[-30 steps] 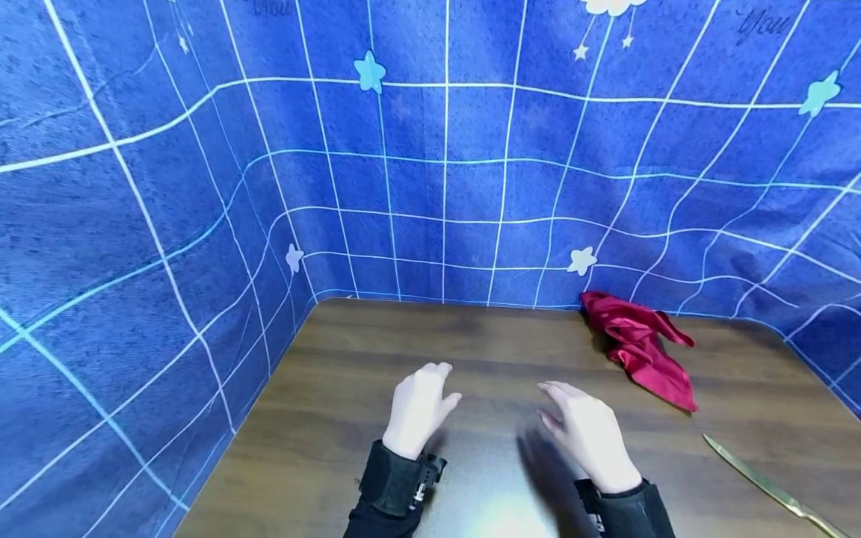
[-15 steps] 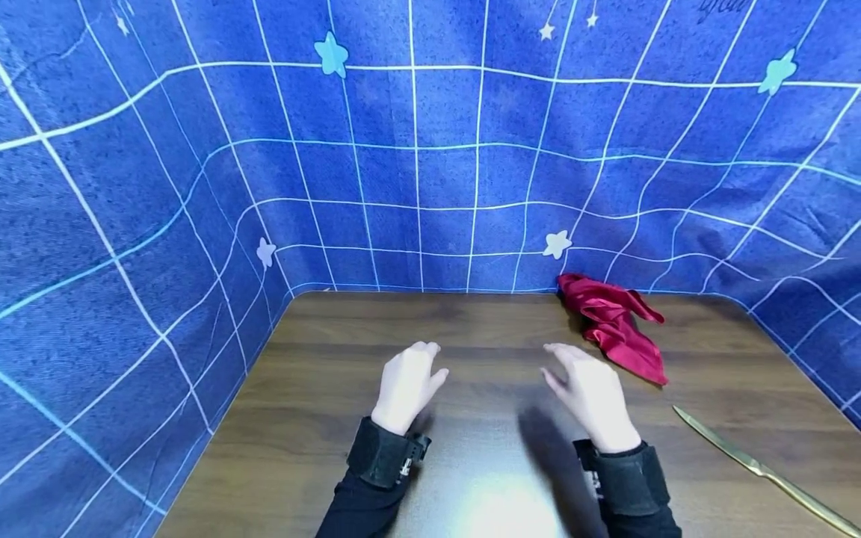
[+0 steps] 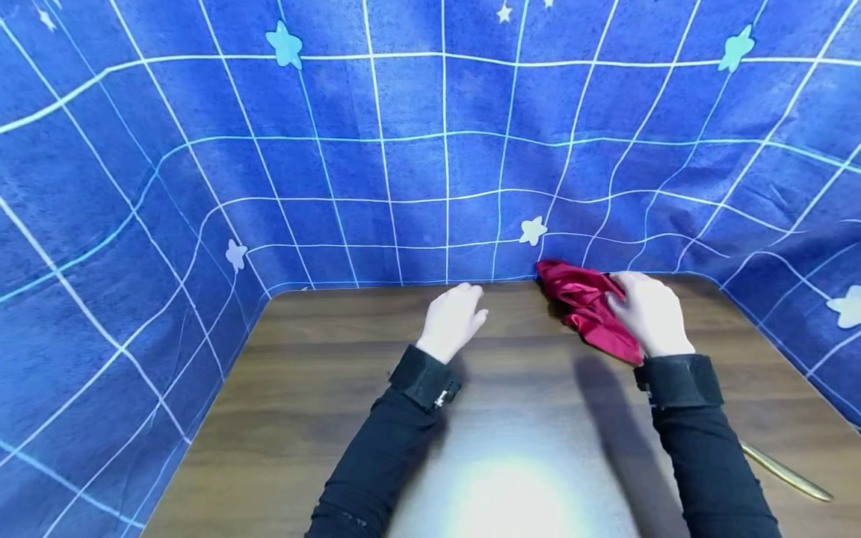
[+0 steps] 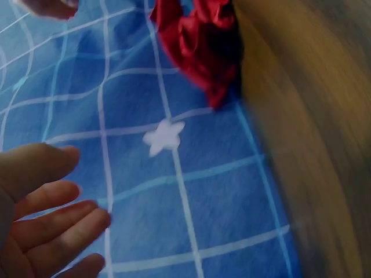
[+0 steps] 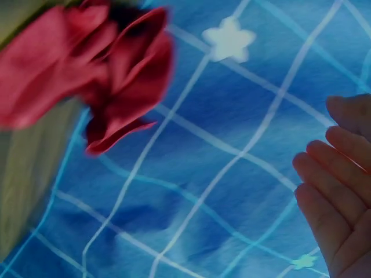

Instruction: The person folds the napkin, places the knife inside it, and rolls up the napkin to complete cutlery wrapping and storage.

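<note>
A crumpled red satin cloth (image 3: 592, 302) lies at the back right of the wooden table. My right hand (image 3: 649, 312) hovers over its right end in the head view; in the right wrist view the fingers (image 5: 330, 179) are extended and apart from the cloth (image 5: 127, 75). My left hand (image 3: 452, 321) is above the table, left of the cloth, holding nothing. Its fingers (image 4: 64, 229) look relaxed and slightly bent in the left wrist view, with the cloth (image 4: 200, 49) some way off.
A gold-coloured knife (image 3: 787, 472) lies at the right, its blade hidden by my right forearm. Blue fabric (image 3: 403, 172) with white lines and stars hangs behind and beside the wooden table (image 3: 303, 418). Bright glare covers the table's front middle.
Both hands have reached forward and to the right, the right one now over the cloth. My forearm now covers the knife's blade. The head view has shifted to the right.
</note>
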{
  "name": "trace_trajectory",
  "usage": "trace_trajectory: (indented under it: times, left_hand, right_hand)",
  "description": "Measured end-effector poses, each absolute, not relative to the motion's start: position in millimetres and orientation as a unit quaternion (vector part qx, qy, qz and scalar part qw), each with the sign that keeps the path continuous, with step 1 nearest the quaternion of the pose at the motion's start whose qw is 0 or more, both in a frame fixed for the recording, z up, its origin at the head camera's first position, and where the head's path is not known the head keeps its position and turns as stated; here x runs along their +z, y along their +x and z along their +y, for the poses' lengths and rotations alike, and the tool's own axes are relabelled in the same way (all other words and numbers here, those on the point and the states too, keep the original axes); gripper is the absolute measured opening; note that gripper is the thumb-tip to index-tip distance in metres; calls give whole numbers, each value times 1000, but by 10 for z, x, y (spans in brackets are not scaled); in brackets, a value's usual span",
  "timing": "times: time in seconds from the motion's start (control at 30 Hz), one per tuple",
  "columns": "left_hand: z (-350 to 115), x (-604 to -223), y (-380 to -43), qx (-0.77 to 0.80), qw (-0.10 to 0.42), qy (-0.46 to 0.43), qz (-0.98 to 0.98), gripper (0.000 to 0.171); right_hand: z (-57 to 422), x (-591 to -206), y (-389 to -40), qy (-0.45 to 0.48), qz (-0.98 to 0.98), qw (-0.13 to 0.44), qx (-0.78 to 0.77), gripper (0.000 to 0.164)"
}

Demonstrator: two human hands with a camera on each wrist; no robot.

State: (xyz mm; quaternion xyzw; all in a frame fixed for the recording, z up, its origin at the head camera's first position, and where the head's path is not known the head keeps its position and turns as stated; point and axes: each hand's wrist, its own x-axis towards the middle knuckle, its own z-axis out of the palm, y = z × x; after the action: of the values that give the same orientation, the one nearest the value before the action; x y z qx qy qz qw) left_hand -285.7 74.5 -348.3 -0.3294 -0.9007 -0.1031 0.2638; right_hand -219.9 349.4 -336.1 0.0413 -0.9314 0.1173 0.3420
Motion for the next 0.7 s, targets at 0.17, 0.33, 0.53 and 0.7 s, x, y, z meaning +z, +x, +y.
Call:
trace_trajectory:
  times: [0.17, 0.33, 0.53, 0.7]
  left_hand:
    - [1199, -3564, -2979, -84, 251, -368, -891, 24]
    - [1665, -3806, -2989, -17, 210, -432, -877, 28]
    - [2164, -4110, -2846, 48, 131, -474, -869, 43]
    - [2488, -4239, -2732, 69, 52, -461, -883, 52]
  right_hand:
    - [3808, -3401, -2367, 37, -944, 307, 114, 23]
    - [4031, -3588, -2516, 35, -959, 233, 158, 28]
    - [4175, -3854, -2574, 38, -968, 164, 185, 46]
    - [4203, -3976, -2595, 32, -971, 131, 195, 52]
